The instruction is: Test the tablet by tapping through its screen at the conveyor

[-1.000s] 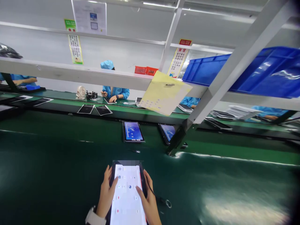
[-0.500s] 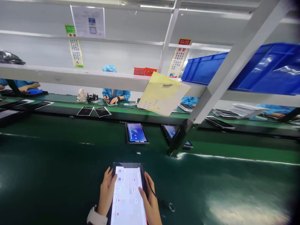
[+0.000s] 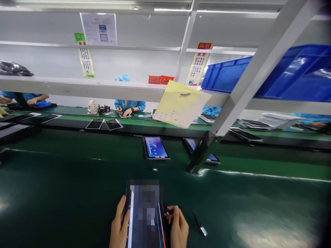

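A tablet (image 3: 144, 220) lies on the dark green bench in front of me, at the bottom centre of the head view. Its screen is blurred out and looks dark. My left hand (image 3: 119, 227) grips the tablet's left edge, fingers curled over the rim. My right hand (image 3: 178, 229) is closed at the tablet's right edge, fingertips pinched on the rim. A thin black cable with a metal plug (image 3: 200, 225) lies on the bench just right of my right hand.
Two lit tablets (image 3: 156, 148) (image 3: 204, 151) lie on the green conveyor belt beyond. A white frame post (image 3: 207, 144) stands on the bench at centre right. Blue bins (image 3: 284, 79) sit on the shelf. Across the line a person in blue (image 3: 128, 105) works among dark tablets (image 3: 103, 124).
The tablet's bright white screen has gone dark. My right hand left the screen and closed on the right edge. The lit tablets on the belt have drifted right.
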`<state>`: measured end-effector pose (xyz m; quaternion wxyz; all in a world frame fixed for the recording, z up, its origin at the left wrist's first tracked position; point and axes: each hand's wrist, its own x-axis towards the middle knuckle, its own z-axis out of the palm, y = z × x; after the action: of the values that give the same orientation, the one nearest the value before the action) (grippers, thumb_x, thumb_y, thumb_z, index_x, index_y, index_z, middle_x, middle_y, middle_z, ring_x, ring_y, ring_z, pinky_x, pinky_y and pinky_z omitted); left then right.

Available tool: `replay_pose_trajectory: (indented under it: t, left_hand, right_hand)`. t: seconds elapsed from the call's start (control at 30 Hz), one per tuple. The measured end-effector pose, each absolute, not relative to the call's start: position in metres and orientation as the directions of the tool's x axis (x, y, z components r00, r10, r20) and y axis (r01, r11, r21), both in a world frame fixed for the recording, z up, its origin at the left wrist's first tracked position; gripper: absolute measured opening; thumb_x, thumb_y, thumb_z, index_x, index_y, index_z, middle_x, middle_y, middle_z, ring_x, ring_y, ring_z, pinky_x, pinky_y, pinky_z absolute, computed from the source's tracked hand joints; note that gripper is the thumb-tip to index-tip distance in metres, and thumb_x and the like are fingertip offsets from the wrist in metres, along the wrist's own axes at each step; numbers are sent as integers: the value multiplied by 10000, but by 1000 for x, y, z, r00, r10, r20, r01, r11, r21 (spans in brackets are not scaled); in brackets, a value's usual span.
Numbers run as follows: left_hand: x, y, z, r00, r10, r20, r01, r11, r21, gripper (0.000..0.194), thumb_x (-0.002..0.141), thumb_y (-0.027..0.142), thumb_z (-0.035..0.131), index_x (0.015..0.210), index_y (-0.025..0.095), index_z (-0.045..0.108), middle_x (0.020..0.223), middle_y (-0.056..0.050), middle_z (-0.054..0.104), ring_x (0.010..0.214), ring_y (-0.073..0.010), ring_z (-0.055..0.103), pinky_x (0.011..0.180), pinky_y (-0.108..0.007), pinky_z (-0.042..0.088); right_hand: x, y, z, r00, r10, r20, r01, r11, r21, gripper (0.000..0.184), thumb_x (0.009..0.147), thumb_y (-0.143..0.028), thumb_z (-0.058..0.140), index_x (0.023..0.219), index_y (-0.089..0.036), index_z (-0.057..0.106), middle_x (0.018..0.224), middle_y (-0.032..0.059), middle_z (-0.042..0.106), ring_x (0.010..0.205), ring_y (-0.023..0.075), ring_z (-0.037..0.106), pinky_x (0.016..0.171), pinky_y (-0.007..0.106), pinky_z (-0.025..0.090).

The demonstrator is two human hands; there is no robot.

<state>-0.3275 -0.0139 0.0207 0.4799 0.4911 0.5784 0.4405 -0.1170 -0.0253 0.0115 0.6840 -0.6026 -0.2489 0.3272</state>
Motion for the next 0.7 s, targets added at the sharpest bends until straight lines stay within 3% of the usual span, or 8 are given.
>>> replay_pose_trajectory:
  t: [0.3,0.5,0.7]
  left_hand:
    - [-327,-7,28,-119,976,-184,134,199,971,824,811,658,512,1457,155,415,1575,-112,419,1427,-299,435,1222,-473,352]
    - [-325,-3,35,-152,968,-200,220,230,948,824,772,618,566,1437,142,469,1521,-102,490,1400,-317,468,1227,-493,341]
    - [-330,-6,31,-166,967,-196,164,222,961,777,847,668,455,1446,173,474,1507,-78,513,1421,-300,440,1194,-475,400]
  right_hand:
    - [-117,-30,18,653,755,-53,-118,32,-993,686,743,-845,586,809,-166,660,505,-58,451,568,167,532,601,275,468]
    - [-117,-29,18,650,758,-59,-121,26,-992,704,718,-864,586,788,-168,665,498,-54,447,561,178,537,618,299,490]
    - [-117,-29,15,657,752,-62,-141,41,-989,710,702,-868,599,781,-167,678,488,-57,438,530,163,519,599,291,502]
